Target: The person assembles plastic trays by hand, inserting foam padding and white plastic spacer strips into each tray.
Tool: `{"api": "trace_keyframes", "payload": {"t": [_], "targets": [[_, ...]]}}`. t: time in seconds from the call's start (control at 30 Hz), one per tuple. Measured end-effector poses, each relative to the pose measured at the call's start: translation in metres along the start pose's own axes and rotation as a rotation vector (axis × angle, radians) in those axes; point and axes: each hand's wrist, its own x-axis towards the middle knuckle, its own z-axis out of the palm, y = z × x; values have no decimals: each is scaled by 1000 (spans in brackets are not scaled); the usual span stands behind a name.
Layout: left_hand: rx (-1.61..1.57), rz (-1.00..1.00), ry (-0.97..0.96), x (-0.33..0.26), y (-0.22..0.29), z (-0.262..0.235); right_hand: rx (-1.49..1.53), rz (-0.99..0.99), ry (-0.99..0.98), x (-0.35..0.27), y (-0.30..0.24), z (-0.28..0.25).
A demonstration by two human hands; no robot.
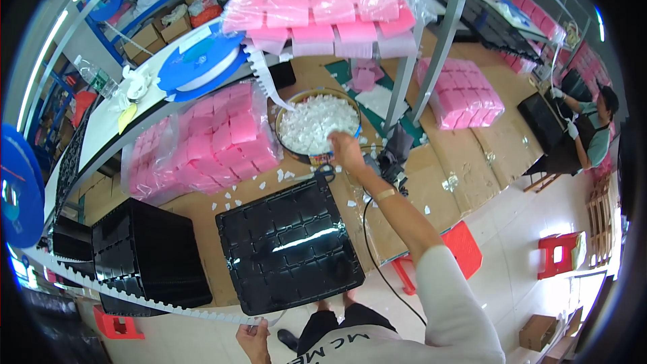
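Observation:
My left hand [253, 341] is low in the view, closed with its fingers pinching the end of a long white toothed strip [168, 306]. From there the strip curves up to the left, towards a blue reel [20, 185]. My right hand [346, 151] is at the near right rim of a round tub [311, 159] heaped with small white pieces [317, 123]. Its fingertips are drawn together over the pieces; whatever they hold is too small to make out. Between my hands lies a shiny black moulded plastic tray [290, 249], overhanging the table's near edge.
Pink bundles in clear film [209, 145] stand left of the tub, with more on the shelf above. A black stack [151, 256] stands left of the tray. Metal posts [441, 44] rise behind. A black cable [367, 229] hangs at right. A co-worker [586, 135] sits far right.

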Motion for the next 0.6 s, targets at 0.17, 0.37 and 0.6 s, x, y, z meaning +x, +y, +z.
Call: {"api": "trace_keyframes", "payload": {"t": [0.17, 0.37, 0.6], "targets": [[67, -7, 55, -1, 3, 11, -171, -74, 235, -11, -5, 57], [-261, -80, 112, 7, -10, 23, 896, 122, -887, -198, -258, 7], [-405, -98, -54, 6, 5, 19, 860, 319, -936, -240, -299, -11]]}}
